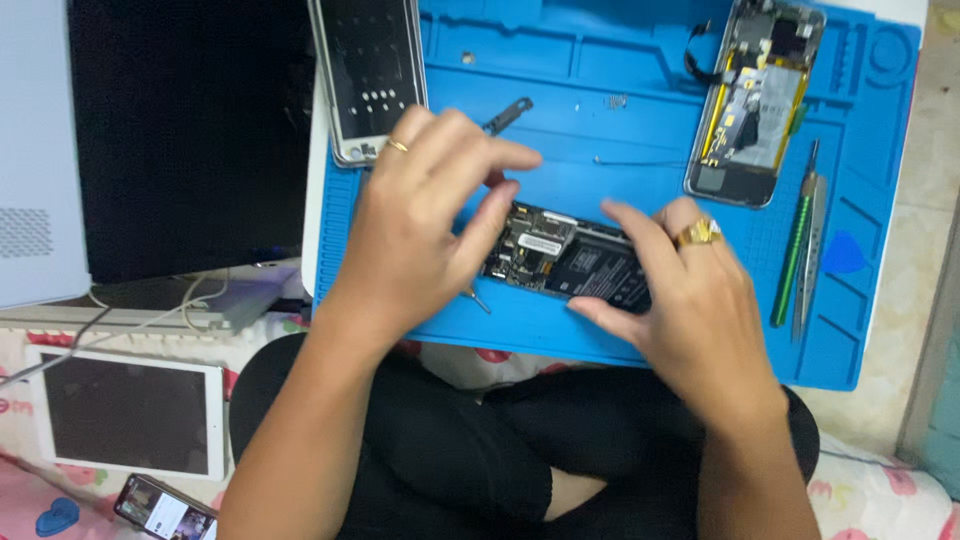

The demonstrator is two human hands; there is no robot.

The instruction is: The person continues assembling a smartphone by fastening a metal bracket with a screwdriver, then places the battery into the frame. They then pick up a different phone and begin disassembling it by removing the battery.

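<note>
On the blue mat, both hands (left, right) pinch an opened phone with curled fingers.

Opened phone, back cover off, lay flat and slightly slanted on the blue mat near its front edge, dark circuit board at its left end and black battery to the right, partly covered by both hands.

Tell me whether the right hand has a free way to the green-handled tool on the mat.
Probably yes: the right hand rests on the opened phone, and only bare blue mat lies between it and the green-handled tool.
</note>
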